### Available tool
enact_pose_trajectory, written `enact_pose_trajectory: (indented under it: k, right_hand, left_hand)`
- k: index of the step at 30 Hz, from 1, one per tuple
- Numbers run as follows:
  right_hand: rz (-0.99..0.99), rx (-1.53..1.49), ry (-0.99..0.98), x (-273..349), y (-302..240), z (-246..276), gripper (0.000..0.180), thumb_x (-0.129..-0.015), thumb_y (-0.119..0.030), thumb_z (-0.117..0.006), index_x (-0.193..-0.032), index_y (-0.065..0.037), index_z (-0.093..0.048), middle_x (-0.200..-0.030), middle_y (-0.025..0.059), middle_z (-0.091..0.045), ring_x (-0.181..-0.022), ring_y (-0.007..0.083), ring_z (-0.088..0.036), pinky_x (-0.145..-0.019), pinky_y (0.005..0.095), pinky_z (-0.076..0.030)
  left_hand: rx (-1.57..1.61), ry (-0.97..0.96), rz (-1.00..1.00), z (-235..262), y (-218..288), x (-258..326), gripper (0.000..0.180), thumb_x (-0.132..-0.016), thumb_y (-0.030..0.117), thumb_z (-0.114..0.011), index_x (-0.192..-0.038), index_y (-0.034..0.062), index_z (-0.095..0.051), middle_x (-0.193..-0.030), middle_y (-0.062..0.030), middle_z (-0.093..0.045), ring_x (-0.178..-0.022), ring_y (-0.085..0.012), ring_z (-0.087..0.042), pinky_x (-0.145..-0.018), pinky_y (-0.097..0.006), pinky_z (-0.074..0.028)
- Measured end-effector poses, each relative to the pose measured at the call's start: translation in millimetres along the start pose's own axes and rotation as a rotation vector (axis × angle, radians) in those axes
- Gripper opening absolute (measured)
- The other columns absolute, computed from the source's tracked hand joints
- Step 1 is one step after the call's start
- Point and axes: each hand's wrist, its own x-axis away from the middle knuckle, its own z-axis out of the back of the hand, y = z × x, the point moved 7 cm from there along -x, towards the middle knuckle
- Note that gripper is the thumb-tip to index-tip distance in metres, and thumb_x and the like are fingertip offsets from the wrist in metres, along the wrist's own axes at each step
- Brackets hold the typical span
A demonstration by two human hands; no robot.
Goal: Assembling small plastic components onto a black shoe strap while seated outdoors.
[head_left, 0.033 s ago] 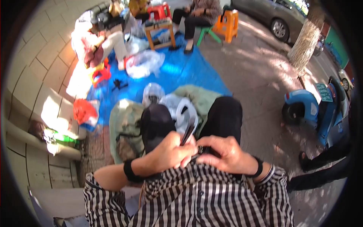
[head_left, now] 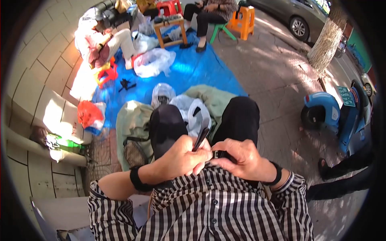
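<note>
Over my lap, my left hand (head_left: 183,158) is closed round a slim black strip (head_left: 200,139), whose end sticks up past the fingers. Whether it is a strap or a tool cannot be made out. My right hand (head_left: 239,158) pinches a short black strap-like piece (head_left: 226,156) with a small pale fitting at its inner end. The fingertips of both hands nearly meet, and they hide whether the two black parts join. Just beyond my hands, between my knees, lies a white plastic bag (head_left: 196,116) with a dark piece showing at it.
A blue sheet (head_left: 193,76) spreads ahead, holding plastic bags (head_left: 155,62), black pieces (head_left: 126,85) and a small wooden table (head_left: 170,30). Other people (head_left: 209,16) sit around it. A red bag (head_left: 89,114) lies to the left. A blue scooter (head_left: 323,110) and a tree trunk (head_left: 327,38) stand right.
My right hand has shifted slightly away from my left, and more of the black piece and its pale fitting shows. The strip in my left hand stays upright.
</note>
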Motion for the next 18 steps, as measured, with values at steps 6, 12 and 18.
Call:
enact_pose_trajectory:
  k: [6,12,18]
  right_hand:
    - [0.096,0.063,0.084,-1,7,6,0.026,-0.074,-0.007,-0.072,-0.095,0.000,-0.058,-0.067,0.0069,-0.056,-0.047,0.0155,-0.051,-0.039,0.0269,-0.037]
    - [0.005,-0.149,0.147,6,20,6,0.024,-0.078,-0.009,-0.072,-0.098,-0.003,-0.060,-0.058,0.0007,-0.051,-0.042,0.0053,-0.043,-0.039,0.0228,-0.029]
    - [-0.075,-0.348,0.179,11,28,2,0.024,-0.078,-0.009,-0.072,-0.099,-0.003,-0.061,-0.065,-0.0008,-0.058,-0.048,0.0011,-0.046,-0.043,0.0193,-0.034]
  left_hand:
    - [0.037,-0.044,0.001,3,14,-5,0.018,-0.090,0.011,-0.050,-0.074,0.0027,-0.052,-0.055,-0.0024,-0.052,-0.046,-0.0083,-0.049,-0.043,-0.022,-0.035]
    - [0.001,-0.039,-0.036,1,21,-1,0.019,-0.091,0.014,-0.051,-0.075,0.0033,-0.053,-0.055,-0.0018,-0.052,-0.046,-0.0064,-0.048,-0.043,-0.021,-0.034]
    - [-0.010,-0.061,-0.055,0,24,3,0.018,-0.092,0.015,-0.050,-0.087,-0.0010,-0.057,-0.058,-0.0033,-0.054,-0.044,-0.0053,-0.045,-0.041,-0.019,-0.034]
